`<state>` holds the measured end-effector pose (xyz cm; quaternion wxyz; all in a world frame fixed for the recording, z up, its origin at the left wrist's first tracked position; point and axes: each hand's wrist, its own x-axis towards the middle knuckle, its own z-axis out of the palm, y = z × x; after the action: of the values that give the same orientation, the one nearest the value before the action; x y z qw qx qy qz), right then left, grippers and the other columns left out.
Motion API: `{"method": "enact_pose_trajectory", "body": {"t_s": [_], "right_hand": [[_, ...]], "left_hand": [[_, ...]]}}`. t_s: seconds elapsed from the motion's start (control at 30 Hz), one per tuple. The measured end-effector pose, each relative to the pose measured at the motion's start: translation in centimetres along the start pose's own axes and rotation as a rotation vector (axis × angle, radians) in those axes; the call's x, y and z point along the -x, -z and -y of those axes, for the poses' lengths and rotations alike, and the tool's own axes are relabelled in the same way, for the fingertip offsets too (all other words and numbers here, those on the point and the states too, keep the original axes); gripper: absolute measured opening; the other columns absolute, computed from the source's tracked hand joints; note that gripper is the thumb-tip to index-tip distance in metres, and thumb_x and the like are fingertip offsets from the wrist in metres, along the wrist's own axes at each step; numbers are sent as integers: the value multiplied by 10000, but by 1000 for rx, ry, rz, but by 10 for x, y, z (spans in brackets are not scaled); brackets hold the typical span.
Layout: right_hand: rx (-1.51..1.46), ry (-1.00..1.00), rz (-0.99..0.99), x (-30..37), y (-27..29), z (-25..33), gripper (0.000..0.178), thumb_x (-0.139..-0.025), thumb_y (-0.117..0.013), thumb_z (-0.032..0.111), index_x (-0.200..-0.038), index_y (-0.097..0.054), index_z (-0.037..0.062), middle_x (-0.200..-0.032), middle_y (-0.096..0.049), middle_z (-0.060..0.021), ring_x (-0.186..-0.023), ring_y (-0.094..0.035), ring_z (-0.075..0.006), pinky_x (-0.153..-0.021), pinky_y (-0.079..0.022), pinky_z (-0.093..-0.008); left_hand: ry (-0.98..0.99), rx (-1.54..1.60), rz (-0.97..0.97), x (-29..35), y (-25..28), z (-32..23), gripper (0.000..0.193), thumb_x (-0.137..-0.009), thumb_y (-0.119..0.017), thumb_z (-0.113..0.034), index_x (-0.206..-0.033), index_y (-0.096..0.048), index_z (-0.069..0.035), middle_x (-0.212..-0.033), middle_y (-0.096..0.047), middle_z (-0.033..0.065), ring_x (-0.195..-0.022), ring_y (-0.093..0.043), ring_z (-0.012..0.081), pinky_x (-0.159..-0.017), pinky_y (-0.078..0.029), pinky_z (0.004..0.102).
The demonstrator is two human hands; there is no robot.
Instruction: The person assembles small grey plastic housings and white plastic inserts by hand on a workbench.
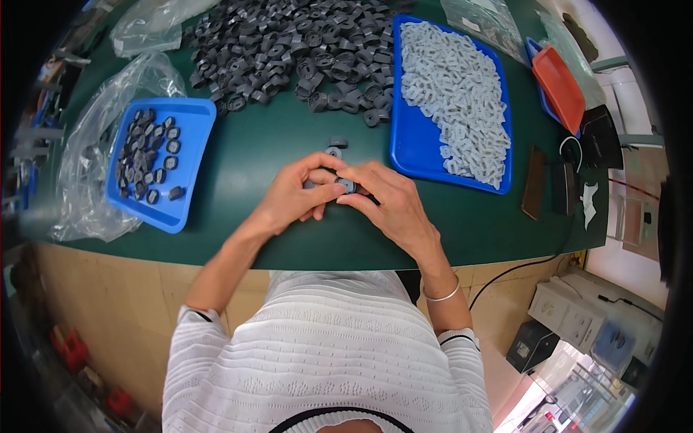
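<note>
A small dark grey plastic part (348, 186) is pinched between the fingertips of both hands over the green table. My left hand (294, 191) grips it from the left, thumb on top and the other fingers curled. From the right, my right hand (388, 198) closes thumb and fingers on its edge. Fingers cover much of the part, so its full shape is hidden. Just beyond my fingertips lie a loose dark grey part (337, 141) and a lighter grey ring-like piece (333, 152).
A big heap of dark grey parts (289, 50) covers the far table. On the right stands a blue tray (415, 148) of pale pieces; on the left, a blue tray (170, 213) of dark parts, beside clear plastic bags (86, 180). An orange tray (561, 86) sits far right.
</note>
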<state>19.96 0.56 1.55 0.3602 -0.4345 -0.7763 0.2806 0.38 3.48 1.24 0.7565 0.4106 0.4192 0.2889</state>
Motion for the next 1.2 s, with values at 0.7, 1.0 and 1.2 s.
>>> {"method": "enact_pose_trajectory", "body": {"t_s": [0.7,1.0,1.2], "right_hand": [[-232,-258,65,12,-15,4,270,-744,-764,82,-987,-650,50,-658,-562,-60,-566,-536,-148,-520,-436,-297],[-325,-270,-5,13,-19,10,279,-756,-741,23,-1012,-632,37,-720,-545,-42,-597,-521,-122,-543,-437,-266],[-283,-172,-66,9,-19,5,294,-755,-733,5,-1026,-622,30,-762,-519,-43,-597,-512,-123,-542,-436,-261]], "left_hand": [[72,-349,212,-2,8,-6,105,-881,-652,-128,-898,-576,-57,-775,-595,-27,-616,-474,17,-479,-353,192],[117,-131,143,11,2,-13,84,-905,-622,-113,-958,-569,-73,-750,-585,-37,-525,-381,-3,-424,-254,162],[142,243,48,13,-8,3,92,-930,-589,-128,-1003,-558,-82,-746,-519,-44,-496,-353,1,-395,-215,160]]}}
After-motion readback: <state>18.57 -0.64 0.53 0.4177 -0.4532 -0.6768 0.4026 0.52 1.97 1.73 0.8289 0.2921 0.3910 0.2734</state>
